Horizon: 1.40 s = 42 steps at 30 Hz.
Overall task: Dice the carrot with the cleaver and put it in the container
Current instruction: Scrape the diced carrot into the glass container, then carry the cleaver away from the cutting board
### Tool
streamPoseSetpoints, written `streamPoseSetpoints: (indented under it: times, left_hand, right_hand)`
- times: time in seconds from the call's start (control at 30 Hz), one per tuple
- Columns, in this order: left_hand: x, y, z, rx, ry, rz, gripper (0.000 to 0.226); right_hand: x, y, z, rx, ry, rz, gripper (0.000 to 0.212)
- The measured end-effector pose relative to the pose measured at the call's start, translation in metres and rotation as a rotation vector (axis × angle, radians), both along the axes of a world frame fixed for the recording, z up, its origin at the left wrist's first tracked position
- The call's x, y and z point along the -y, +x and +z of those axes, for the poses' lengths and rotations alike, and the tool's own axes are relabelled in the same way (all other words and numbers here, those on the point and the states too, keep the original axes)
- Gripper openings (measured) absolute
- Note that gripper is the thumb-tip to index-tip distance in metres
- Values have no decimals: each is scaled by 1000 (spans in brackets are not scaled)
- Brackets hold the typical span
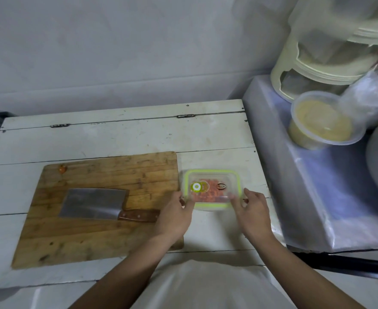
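Observation:
A clear square container [212, 178] with a green-rimmed lid sits on the white table, right of the wooden cutting board [99, 237]. Diced orange carrot [208, 196] shows through the lid. My left hand [175, 214] touches the container's near-left corner with its fingers. My right hand [251, 209] is at the near-right corner, fingers loosely curved over the lid's edge. The cleaver [94, 204] lies flat on the board, wooden handle pointing right, with neither hand on it. A small carrot scrap [62, 168] lies at the board's far-left corner.
The white wooden table [116, 134] ends at a wall behind. To the right stands a plastic-covered raised surface [317, 197] with a cream rack, a lidded tub of yellowish food [321, 121] and a large basin at the frame's edge.

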<state>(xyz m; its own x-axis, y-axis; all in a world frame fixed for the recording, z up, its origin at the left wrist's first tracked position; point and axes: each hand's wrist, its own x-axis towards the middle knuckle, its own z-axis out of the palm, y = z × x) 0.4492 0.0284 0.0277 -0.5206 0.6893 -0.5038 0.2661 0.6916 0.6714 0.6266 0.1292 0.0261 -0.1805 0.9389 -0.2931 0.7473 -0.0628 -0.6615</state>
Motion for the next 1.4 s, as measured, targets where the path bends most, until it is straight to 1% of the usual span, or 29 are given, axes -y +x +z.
streamPoseSetpoints:
  times: [0.03, 0.07, 0.13, 0.17, 0.27, 0.33, 0.43, 0.5, 0.57, 0.63, 0.67, 0.7, 0.73, 0.77, 0.8, 0.83, 0.87, 0.9, 0.93, 0.97, 1.03, 1.07, 1.13, 1.23, 1.33, 1.4]
  left_hand:
    - [-5, -1, 1, -50, -45, -15, 39]
    - [-10, -2, 1, -113, -62, -17, 42]
    - [-19, -4, 3, -208, -28, 18, 36]
    - [-23, -4, 3, -219, 18, 53, 31]
    - [-26, 1, 0, -122, 129, 196, 17]
    - [-25, 2, -2, -108, 165, 185, 10]
    - [-25, 0, -11, -107, 146, 146, 14]
    - [-24, -1, -16, -99, 141, 159, 12]
    - [-26, -1, -15, -95, 164, 195, 10]
    - [-31, -4, -13, -69, 162, 253, 8]
    - [-34, -6, -12, -50, 144, 269, 9]
    - [-38, -7, -9, -32, 126, 274, 11]
    - [-42, -8, -9, -21, 116, 269, 10]
    - [-47, -7, -7, -10, 110, 268, 4]
    - [-51, -5, -7, -4, 96, 274, 9]
    - [-54, -2, -6, 0, 77, 282, 17]
    - [-55, -1, -7, 13, 80, 290, 23]
    - [-56, 0, -7, 41, 87, 289, 26]
    - [-56, -3, -6, 71, 112, 283, 27]
    - [-54, -7, -7, 79, 125, 276, 25]
    - [-46, -23, -7, 31, 153, 269, 13]
    - [-42, -32, -4, 12, 165, 299, 10]
    - [-31, -50, 8, -17, 160, 346, 14]
    - [-9, -72, 18, -88, 77, 312, 20]
    - [6, -83, 28, -83, 80, 341, 25]
    - [12, -84, 35, -93, 72, 353, 26]
  right_hand:
    - [-2, 0, -1, 15, 7, -1, 44]
    - [-3, 0, 0, 21, 17, -11, 43]
    - [-8, -1, 1, 14, 25, -51, 42]
    - [-9, -2, 1, 13, 18, -69, 42]
    - [-6, -5, -1, 19, 37, -85, 43]
    - [-2, -6, -8, 15, 117, -73, 41]
    - [-2, -7, -17, 67, 194, -44, 27]
    - [-1, -11, -18, 69, 224, -32, 18]
    - [-5, -16, -14, 26, 144, -54, 15]
    - [-22, -14, -11, -68, -20, -109, 16]
    - [-30, -12, -9, -118, -101, -111, 12]
    - [-37, -8, -9, -126, -131, -80, 7]
    - [-39, -6, -8, -53, -86, -12, 8]
    - [-38, -4, -10, 78, 52, 86, 17]
    - [-33, -4, -16, 206, 219, 184, 33]
    - [-24, -5, -20, 260, 366, 300, 50]
    - [-12, -8, -21, 282, 475, 422, 61]
    - [-3, -10, -23, 296, 522, 537, 65]
    - [1, -12, -26, 329, 539, 612, 67]
    - [-2, -15, -26, 363, 541, 641, 73]
    - [-20, -25, -25, 416, 499, 618, 89]
    - [-33, -32, -24, 430, 476, 607, 94]
    - [-65, -54, -22, 431, 448, 621, 94]
    - [-114, -93, -14, 455, 443, 626, 90]
    - [-152, -128, -8, 467, 434, 622, 88]
    - [-162, -141, -8, 467, 421, 611, 90]
